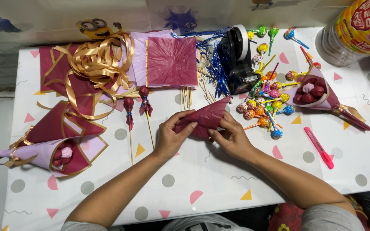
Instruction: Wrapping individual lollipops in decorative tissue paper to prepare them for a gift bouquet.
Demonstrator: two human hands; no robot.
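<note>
Pinching a thin, soft maroon tissue sheet (206, 117) by its edges with left hand (171, 136) and right hand (232, 137), both closed on it, near the worktop (202, 184) front edge; light, tearing easily.

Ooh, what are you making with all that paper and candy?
A person is folding a dark red sheet of tissue paper with both hands over the table. The left hand pinches one edge and the right hand presses the other. To the right lies a pile of lollipops and a finished paper cone bouquet. Another bouquet lies at the left, near gold ribbon. A pink cutter sits by the right arm.
</note>
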